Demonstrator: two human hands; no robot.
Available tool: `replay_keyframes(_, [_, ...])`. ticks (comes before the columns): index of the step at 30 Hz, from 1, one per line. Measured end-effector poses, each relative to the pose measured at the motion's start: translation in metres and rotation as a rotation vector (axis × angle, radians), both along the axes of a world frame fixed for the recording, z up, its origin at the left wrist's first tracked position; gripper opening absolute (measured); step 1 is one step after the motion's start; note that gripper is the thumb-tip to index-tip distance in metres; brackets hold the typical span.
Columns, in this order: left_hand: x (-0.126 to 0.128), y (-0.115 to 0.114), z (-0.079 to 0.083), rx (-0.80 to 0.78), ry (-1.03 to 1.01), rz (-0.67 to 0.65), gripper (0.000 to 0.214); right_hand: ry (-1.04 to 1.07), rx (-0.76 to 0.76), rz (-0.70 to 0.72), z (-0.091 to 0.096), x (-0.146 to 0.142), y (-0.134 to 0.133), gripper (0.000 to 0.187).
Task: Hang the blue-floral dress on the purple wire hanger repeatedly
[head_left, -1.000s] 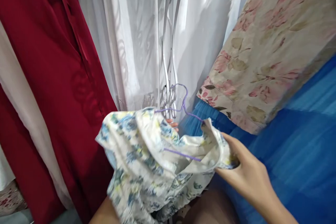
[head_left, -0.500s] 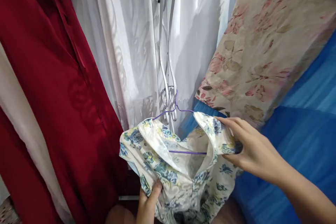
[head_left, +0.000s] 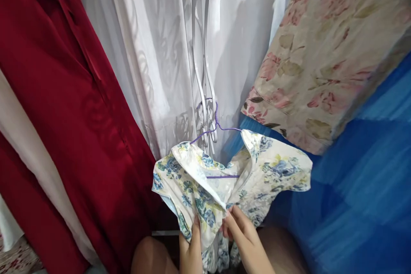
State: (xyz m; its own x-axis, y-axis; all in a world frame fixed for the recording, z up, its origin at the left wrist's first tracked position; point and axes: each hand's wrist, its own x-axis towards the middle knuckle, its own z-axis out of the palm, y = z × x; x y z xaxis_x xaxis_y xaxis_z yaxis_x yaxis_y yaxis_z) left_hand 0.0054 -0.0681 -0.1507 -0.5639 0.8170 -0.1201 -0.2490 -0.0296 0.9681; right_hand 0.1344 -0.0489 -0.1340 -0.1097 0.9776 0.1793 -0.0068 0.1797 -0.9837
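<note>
A small white garment with a blue and yellow flower print [head_left: 272,171] hangs on a thin purple wire hanger [head_left: 215,126] in front of me. My left hand [head_left: 192,250] pinches the garment's left front edge near the bottom of the view. My right hand [head_left: 242,233] pinches the right front edge just beside it, below the open collar. Both hands are closed on the cloth and almost touch each other.
A dark red garment [head_left: 64,94] hangs at the left over a white one [head_left: 19,137]. A sheer white curtain [head_left: 154,51] and white metal scrollwork [head_left: 202,72] stand behind. A pink floral cloth [head_left: 334,51] and blue fabric [head_left: 362,180] fill the right. My knees show at the bottom.
My right hand let go of the garment's right shoulder and came down to the front opening. The left hand rose beside it. The garment now hangs spread on the hanger.
</note>
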Motion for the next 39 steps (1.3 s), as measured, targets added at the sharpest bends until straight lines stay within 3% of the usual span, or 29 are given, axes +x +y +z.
replay_keyframes(3, [0.004,-0.004,0.002,-0.026,-0.024,0.027,0.049,0.005,-0.005,0.040,0.009,0.002,0.002,0.041])
replay_keyframes(8, [0.008,-0.007,0.003,-0.003,-0.002,0.050,0.044,0.080,-0.052,0.104,0.005,0.001,-0.007,0.037])
replay_keyframes(15, [0.004,-0.004,-0.006,0.016,0.073,0.052,0.040,0.161,-0.082,0.039,0.001,0.004,-0.004,0.041])
replay_keyframes(20, [-0.007,0.002,-0.012,0.232,0.201,0.215,0.066,0.168,-0.172,0.031,-0.004,0.014,-0.007,0.044])
replay_keyframes(22, [-0.002,0.003,-0.015,0.338,0.374,0.276,0.055,0.169,-0.181,0.033,-0.002,0.013,-0.011,0.044])
replay_keyframes(25, [0.016,0.002,-0.017,0.471,0.561,0.137,0.022,0.164,-0.197,0.052,0.003,0.007,-0.016,0.046])
replay_keyframes(28, [0.034,0.003,-0.019,0.512,0.530,-0.069,0.021,0.173,-0.209,0.062,0.007,0.003,-0.020,0.048])
replay_keyframes(34, [0.036,0.009,-0.022,0.631,0.641,-0.201,0.021,0.183,-0.211,0.082,0.015,0.021,-0.027,0.046])
replay_keyframes(36, [0.035,0.009,-0.025,0.655,0.665,-0.217,0.020,0.172,-0.207,0.076,0.027,0.031,-0.024,0.044])
replay_keyframes(39, [0.040,0.006,-0.030,0.705,0.637,-0.181,0.019,0.162,-0.131,0.051,0.062,0.040,-0.007,0.040])
